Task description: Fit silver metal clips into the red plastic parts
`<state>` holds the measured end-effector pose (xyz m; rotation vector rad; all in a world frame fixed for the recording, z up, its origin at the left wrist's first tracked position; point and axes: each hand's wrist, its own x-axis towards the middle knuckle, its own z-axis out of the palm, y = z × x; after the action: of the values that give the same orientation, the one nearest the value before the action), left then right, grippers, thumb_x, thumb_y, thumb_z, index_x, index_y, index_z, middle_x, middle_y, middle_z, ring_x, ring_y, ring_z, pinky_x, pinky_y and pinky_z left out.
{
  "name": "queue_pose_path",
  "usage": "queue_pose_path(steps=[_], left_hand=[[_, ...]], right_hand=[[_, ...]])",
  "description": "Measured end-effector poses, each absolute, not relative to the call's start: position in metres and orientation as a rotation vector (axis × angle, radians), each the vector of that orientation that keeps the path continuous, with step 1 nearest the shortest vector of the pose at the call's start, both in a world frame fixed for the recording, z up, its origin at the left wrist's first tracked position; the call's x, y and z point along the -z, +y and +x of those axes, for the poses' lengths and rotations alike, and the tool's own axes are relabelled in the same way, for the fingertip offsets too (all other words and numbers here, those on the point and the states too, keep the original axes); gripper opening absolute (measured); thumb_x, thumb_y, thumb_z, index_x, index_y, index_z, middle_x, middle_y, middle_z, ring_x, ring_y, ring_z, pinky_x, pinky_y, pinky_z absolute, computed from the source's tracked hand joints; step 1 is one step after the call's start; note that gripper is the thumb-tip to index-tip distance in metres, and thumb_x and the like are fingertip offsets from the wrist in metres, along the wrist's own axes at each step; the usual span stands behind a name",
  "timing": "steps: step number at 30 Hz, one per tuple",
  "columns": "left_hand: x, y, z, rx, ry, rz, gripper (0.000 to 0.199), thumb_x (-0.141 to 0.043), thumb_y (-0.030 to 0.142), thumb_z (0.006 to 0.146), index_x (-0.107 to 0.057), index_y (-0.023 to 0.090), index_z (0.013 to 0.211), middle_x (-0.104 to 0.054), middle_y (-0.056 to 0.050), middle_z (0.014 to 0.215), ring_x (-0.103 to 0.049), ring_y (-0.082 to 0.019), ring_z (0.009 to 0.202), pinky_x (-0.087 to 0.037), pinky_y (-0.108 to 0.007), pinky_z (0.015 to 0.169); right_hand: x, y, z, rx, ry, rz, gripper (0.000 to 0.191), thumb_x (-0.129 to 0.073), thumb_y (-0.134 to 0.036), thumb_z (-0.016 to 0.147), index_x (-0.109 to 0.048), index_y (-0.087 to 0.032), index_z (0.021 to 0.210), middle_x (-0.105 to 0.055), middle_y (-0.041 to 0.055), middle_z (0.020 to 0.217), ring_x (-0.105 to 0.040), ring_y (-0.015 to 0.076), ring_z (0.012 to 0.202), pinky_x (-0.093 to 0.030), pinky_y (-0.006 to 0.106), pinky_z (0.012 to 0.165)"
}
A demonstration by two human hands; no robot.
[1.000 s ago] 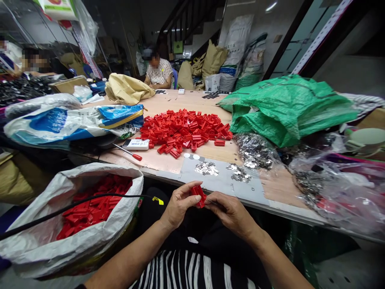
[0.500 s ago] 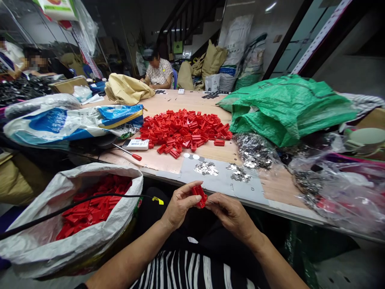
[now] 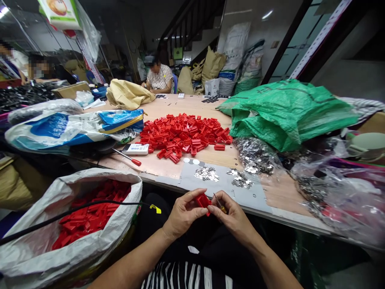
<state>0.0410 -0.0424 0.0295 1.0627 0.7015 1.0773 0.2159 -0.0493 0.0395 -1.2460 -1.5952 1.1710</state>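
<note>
Just off the table's front edge, my left hand (image 3: 182, 214) is closed around a red plastic part (image 3: 202, 200). My right hand (image 3: 230, 212) pinches a small pointed tool with a yellowish handle (image 3: 221, 207), and its thumb and fingers meet the part's right end. On the grey mat (image 3: 222, 190) behind them lie two small heaps of silvery metal pieces, a left one (image 3: 207, 174) and a right one (image 3: 241, 178). A large pile of red parts (image 3: 186, 134) sits further back on the table.
An open white sack (image 3: 18, 247) of red parts stands at the left, a black cable (image 3: 90, 203) crossing it. A screwdriver (image 3: 129, 157) and a white box (image 3: 136, 149) lie left of the pile. Green sacking (image 3: 288, 108) covers the right. A person (image 3: 159, 78) sits across the table.
The pointed tool now shows in my right hand, where it was not visible before. The red part has tilted, and the view has shifted slightly, with the table lower in the picture.
</note>
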Motion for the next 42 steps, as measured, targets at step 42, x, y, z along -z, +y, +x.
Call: queue_pose_path(steps=[42], left_hand=[[0.002,0.039,0.028,-0.918,1.043,1.880,0.037,-0.068,0.014,0.073,-0.067,0.022,0.109,-0.073,-0.004,0.102,-0.066,-0.018,0.093,-0.049,-0.029,0.088]], right_hand=[[-0.017,0.011,0.227,-0.779,-2.139,-1.458,0.020,-0.049,-0.021,0.087,-0.068,-0.024,0.093,-0.068,0.0031,0.093,-0.063,0.0181,0.086,-0.047,0.030,0.078]])
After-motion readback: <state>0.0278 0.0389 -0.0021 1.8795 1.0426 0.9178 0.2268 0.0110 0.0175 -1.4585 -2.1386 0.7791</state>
